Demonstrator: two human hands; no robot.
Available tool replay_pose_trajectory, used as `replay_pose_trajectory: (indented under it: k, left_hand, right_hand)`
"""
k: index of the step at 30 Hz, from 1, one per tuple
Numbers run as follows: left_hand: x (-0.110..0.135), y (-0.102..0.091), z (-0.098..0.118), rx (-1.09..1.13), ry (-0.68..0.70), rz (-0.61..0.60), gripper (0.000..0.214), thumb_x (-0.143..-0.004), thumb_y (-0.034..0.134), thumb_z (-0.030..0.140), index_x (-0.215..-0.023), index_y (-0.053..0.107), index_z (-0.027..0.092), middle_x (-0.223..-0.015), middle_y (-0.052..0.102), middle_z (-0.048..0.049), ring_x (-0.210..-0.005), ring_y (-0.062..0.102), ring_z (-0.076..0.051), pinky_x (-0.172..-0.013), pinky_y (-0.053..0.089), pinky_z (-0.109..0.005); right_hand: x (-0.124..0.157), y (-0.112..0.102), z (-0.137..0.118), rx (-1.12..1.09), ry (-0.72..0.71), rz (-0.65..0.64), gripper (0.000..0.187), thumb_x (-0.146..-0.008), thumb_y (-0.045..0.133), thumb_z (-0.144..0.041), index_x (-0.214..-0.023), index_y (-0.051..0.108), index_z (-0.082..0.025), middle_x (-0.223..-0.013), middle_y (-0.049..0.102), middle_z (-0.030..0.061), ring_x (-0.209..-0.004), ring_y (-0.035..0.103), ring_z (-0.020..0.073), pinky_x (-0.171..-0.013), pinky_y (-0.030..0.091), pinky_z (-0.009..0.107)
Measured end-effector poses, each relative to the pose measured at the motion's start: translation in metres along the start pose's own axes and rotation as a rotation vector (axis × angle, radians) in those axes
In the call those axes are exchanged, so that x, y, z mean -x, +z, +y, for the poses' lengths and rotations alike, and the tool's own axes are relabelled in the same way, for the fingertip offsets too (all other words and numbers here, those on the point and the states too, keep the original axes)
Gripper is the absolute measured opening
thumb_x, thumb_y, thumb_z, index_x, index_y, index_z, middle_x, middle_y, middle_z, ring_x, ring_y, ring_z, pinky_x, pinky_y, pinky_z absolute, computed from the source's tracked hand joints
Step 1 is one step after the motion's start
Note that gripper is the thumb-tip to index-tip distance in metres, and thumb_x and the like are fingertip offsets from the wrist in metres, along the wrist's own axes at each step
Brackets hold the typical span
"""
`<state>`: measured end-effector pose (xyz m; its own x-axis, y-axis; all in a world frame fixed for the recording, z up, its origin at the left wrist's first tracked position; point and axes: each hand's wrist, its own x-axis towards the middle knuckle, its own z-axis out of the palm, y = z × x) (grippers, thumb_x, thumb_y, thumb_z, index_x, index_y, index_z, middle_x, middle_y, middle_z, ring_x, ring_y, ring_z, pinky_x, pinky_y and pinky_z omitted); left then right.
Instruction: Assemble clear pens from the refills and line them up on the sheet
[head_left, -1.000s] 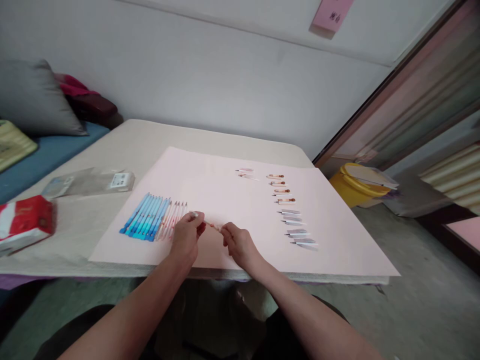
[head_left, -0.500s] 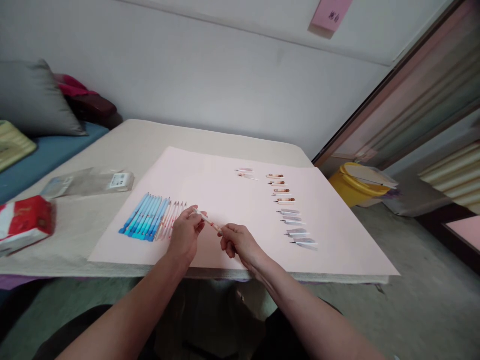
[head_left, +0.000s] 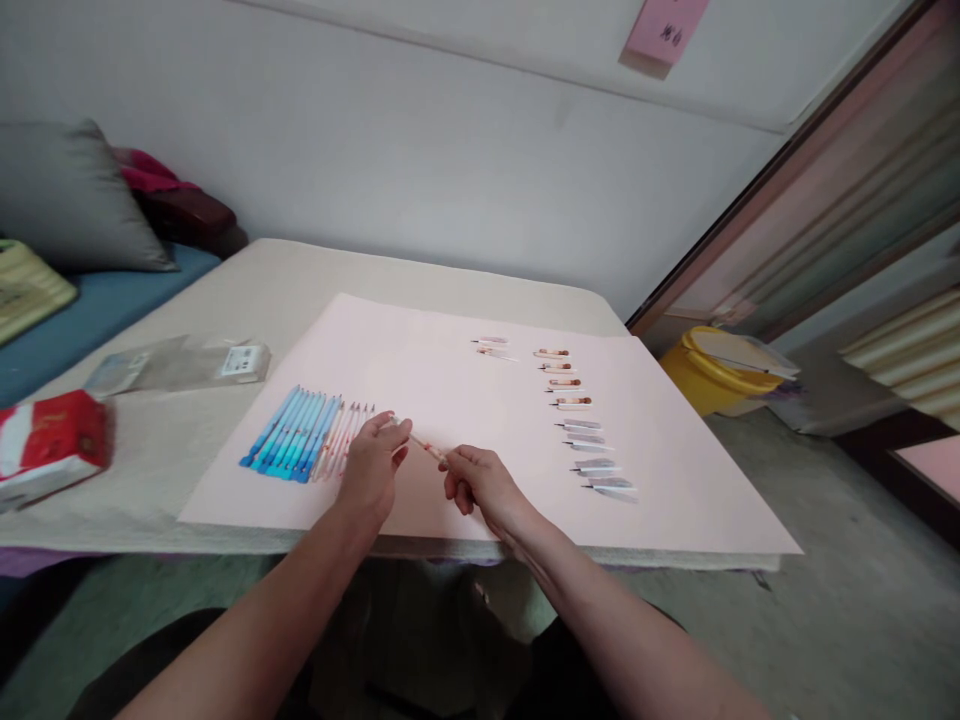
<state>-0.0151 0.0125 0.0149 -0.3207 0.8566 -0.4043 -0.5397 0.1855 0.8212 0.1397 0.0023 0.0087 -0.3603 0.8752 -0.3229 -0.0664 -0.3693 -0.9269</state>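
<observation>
Between my two hands is a slim white pen (head_left: 428, 447) with reddish marks, tilted above the pink sheet (head_left: 420, 350). My left hand (head_left: 373, 458) is closed on its upper left end, and the fingers cover that tip. At the lower right end, the fingers of my right hand (head_left: 478, 477) pinch the pen. Left of my left hand lie white-and-red pens (head_left: 330, 440) side by side, and beyond them a row of blue pens (head_left: 289, 435). A column of pen refills (head_left: 589, 443) with paler pieces runs down the right of the sheet.
Two more thin refills (head_left: 493, 348) lie near the sheet's far edge. On the left of the table are a clear plastic wrapper (head_left: 172, 365) and a red-and-white packet (head_left: 52, 445). A yellow bin (head_left: 712, 370) stands on the floor at right, by the wall.
The fingers of my left hand have shifted slightly over the pen's upper end. My right hand has stayed almost in place, still on the pen.
</observation>
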Motion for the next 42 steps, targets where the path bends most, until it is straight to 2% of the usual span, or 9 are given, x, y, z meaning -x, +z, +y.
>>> replay_pose_trajectory:
  k: [3, 7, 13, 18, 23, 28, 31, 35, 42]
  left_hand:
    - [0.0011, 0.0008, 0.0017, 0.031, -0.003, -0.006, 0.038, -0.059, 0.073, 0.014, -0.093, 0.057, 0.016, -0.079, 0.059, -0.0012, -0.072, 0.055, -0.009, -0.072, 0.043, -0.025]
    - [0.0024, 0.0018, 0.0034, 0.07, -0.011, -0.081, 0.038, -0.059, 0.07, 0.01, -0.094, 0.056, 0.017, -0.084, 0.063, -0.0052, -0.077, 0.058, -0.012, -0.073, 0.043, -0.026]
    - [-0.0002, 0.0007, -0.0001, 0.033, -0.008, 0.01, 0.033, -0.061, 0.074, 0.018, -0.09, 0.057, 0.017, -0.083, 0.06, -0.0014, -0.072, 0.056, -0.009, -0.071, 0.043, -0.024]
    - [0.0015, 0.0012, 0.0014, 0.084, -0.011, -0.078, 0.036, -0.062, 0.068, 0.01, -0.096, 0.056, 0.017, -0.088, 0.064, -0.0069, -0.079, 0.058, -0.012, -0.073, 0.043, -0.026]
    - [0.0005, 0.0009, -0.0005, 0.052, -0.021, -0.001, 0.033, -0.061, 0.073, 0.018, -0.09, 0.057, 0.017, -0.082, 0.06, -0.0014, -0.073, 0.055, -0.009, -0.071, 0.043, -0.025]
    - [0.0004, 0.0008, 0.0009, 0.098, -0.028, -0.076, 0.037, -0.063, 0.068, 0.009, -0.097, 0.056, 0.016, -0.085, 0.062, -0.0058, -0.077, 0.057, -0.012, -0.073, 0.044, -0.026]
    - [0.001, 0.0015, 0.0006, 0.076, -0.047, -0.041, 0.036, -0.065, 0.07, 0.014, -0.098, 0.056, 0.017, -0.091, 0.062, -0.0056, -0.078, 0.058, -0.012, -0.073, 0.044, -0.026]
    - [-0.0003, 0.0007, -0.0003, 0.054, -0.031, -0.012, 0.037, -0.061, 0.074, 0.015, -0.093, 0.057, 0.017, -0.081, 0.059, -0.0016, -0.071, 0.056, -0.009, -0.072, 0.044, -0.026]
    - [0.0016, 0.0004, 0.0039, 0.095, 0.014, -0.104, 0.042, -0.06, 0.071, 0.01, -0.099, 0.054, 0.015, -0.077, 0.061, -0.0034, -0.072, 0.059, -0.012, -0.073, 0.045, -0.027]
  right_hand:
    - [-0.0005, -0.0002, 0.0003, -0.025, 0.021, -0.014, 0.023, -0.079, 0.054, -0.037, -0.076, 0.057, -0.014, -0.05, 0.057, -0.002, -0.031, 0.042, 0.0062, -0.033, 0.021, 0.018]
    - [-0.0004, -0.0002, -0.0005, -0.088, 0.063, -0.011, 0.025, -0.078, 0.055, -0.038, -0.075, 0.057, -0.014, -0.049, 0.057, -0.0013, -0.03, 0.04, 0.0059, -0.033, 0.019, 0.019]
    - [0.0, 0.0008, -0.001, -0.077, 0.05, -0.011, 0.025, -0.078, 0.056, -0.038, -0.076, 0.057, -0.014, -0.049, 0.057, -0.0016, -0.031, 0.041, 0.0056, -0.033, 0.02, 0.019]
    - [-0.0007, -0.0006, 0.0012, -0.121, 0.087, -0.025, 0.025, -0.078, 0.056, -0.038, -0.076, 0.057, -0.013, -0.049, 0.057, -0.001, -0.03, 0.04, 0.0053, -0.033, 0.02, 0.018]
    - [-0.0003, 0.0007, 0.0019, -0.091, 0.045, -0.022, 0.024, -0.078, 0.056, -0.038, -0.077, 0.058, -0.014, -0.05, 0.057, -0.0013, -0.031, 0.042, 0.0058, -0.033, 0.02, 0.018]
    - [-0.0019, -0.0006, 0.0031, -0.115, 0.06, -0.033, 0.026, -0.077, 0.057, -0.039, -0.077, 0.058, -0.013, -0.05, 0.058, -0.0006, -0.032, 0.041, 0.0056, -0.033, 0.02, 0.019]
    - [-0.0018, -0.0005, 0.002, -0.102, 0.057, -0.014, 0.026, -0.078, 0.057, -0.04, -0.077, 0.058, -0.013, -0.05, 0.058, -0.001, -0.031, 0.041, 0.0055, -0.033, 0.02, 0.019]
    - [-0.0007, 0.0008, 0.0015, -0.107, 0.049, -0.027, 0.025, -0.078, 0.057, -0.038, -0.076, 0.058, -0.014, -0.049, 0.057, -0.0012, -0.031, 0.041, 0.006, -0.033, 0.019, 0.019]
    - [-0.0045, -0.0054, 0.0061, -0.309, 0.223, -0.109, 0.025, -0.076, 0.059, -0.036, -0.077, 0.061, -0.012, -0.051, 0.058, 0.0005, -0.032, 0.038, 0.0049, -0.036, 0.019, 0.02]
